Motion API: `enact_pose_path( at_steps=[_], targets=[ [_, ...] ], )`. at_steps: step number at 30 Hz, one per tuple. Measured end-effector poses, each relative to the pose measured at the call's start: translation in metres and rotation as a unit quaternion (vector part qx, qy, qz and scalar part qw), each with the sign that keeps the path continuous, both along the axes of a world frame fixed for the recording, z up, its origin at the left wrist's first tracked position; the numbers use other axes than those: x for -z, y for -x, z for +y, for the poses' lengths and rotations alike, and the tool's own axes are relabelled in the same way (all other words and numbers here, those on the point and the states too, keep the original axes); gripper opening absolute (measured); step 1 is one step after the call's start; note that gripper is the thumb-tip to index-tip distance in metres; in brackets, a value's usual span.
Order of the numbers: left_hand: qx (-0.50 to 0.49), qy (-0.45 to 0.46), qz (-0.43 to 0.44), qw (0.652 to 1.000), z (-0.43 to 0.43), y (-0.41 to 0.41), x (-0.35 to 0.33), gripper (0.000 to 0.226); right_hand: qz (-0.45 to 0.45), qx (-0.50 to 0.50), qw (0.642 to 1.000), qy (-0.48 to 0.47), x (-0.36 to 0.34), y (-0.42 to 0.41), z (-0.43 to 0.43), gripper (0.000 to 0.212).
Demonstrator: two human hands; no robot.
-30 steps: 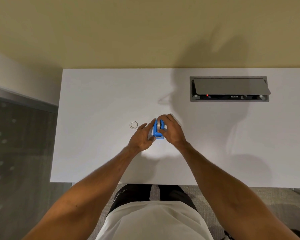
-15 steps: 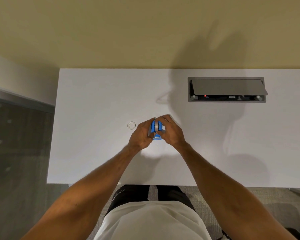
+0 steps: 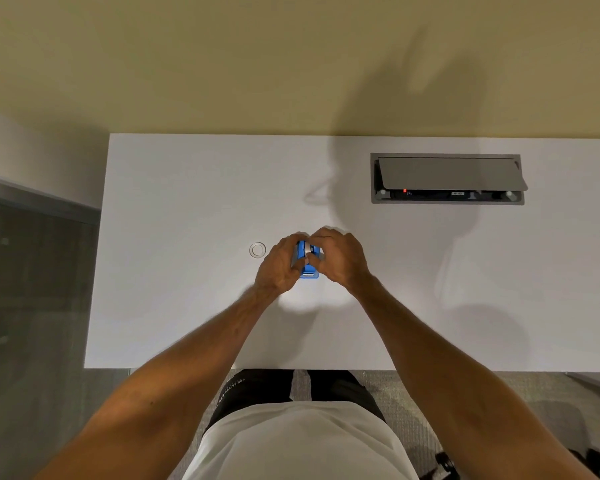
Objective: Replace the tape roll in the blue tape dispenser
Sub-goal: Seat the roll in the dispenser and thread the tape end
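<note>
The small blue tape dispenser (image 3: 309,270) stands on the white desk (image 3: 187,306), mid-table, mostly covered by both hands. My left hand (image 3: 278,268) wraps its left side. My right hand (image 3: 340,259) closes over its top and right side, fingers on a grey-white tape roll (image 3: 306,250) seated in the top of the dispenser. Only the dispenser's near blue end and a strip of its top show. A second roll, a small clear-white ring (image 3: 257,250), lies flat on the desk just left of my left hand.
A grey recessed cable box (image 3: 447,178) with its lid tilted up sits in the desk at the back right. The desk's near edge runs just in front of my body. A beige wall stands behind the desk, and dark floor lies to the left.
My left hand has closed in from the dispenser's side to wrap it, and both hands now meet over the roll. The view has shifted slightly.
</note>
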State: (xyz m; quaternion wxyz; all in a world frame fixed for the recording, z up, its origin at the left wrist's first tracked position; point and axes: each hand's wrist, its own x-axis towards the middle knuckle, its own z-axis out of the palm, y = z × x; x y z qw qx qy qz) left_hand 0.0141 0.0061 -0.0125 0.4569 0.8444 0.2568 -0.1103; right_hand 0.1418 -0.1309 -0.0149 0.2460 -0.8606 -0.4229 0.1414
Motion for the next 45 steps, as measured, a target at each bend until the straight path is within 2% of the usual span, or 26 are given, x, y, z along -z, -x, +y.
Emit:
enact_pose_path(
  at_steps=[6, 18, 23, 27, 33, 38, 45],
  targets=[
    [0.005, -0.011, -0.013, 1.000, 0.003, -0.001, 0.007, 0.048, -0.023, -0.021, 1.000, 0.003, -0.001, -0.004, 0.002, 0.040],
    [-0.027, -0.002, -0.007, 1.000, 0.002, -0.004, 0.012, 0.048, 0.009, -0.006, 1.000, 0.019, -0.002, -0.006, 0.004, 0.037],
    [-0.022, 0.003, -0.029, 0.999, 0.003, -0.006, 0.006, 0.041, 0.009, 0.011, 1.000, -0.011, 0.000, -0.005, 0.005, 0.046],
    [-0.029, 0.001, -0.017, 0.999, 0.000, -0.009, 0.001, 0.044, -0.021, -0.017, 0.999, -0.017, -0.002, -0.007, 0.002, 0.035],
    [-0.023, -0.005, -0.019, 1.000, 0.000, -0.009, -0.005, 0.047, -0.039, -0.029, 0.999, -0.021, -0.001, -0.005, -0.001, 0.053],
    [-0.025, -0.010, -0.014, 1.000, -0.001, -0.007, -0.004, 0.047, -0.023, -0.025, 0.999, -0.016, 0.002, -0.009, 0.000, 0.036],
    [-0.033, -0.013, -0.023, 0.999, 0.000, -0.005, -0.006, 0.046, -0.013, -0.016, 1.000, -0.010, -0.001, -0.013, 0.007, 0.030]
  ],
)
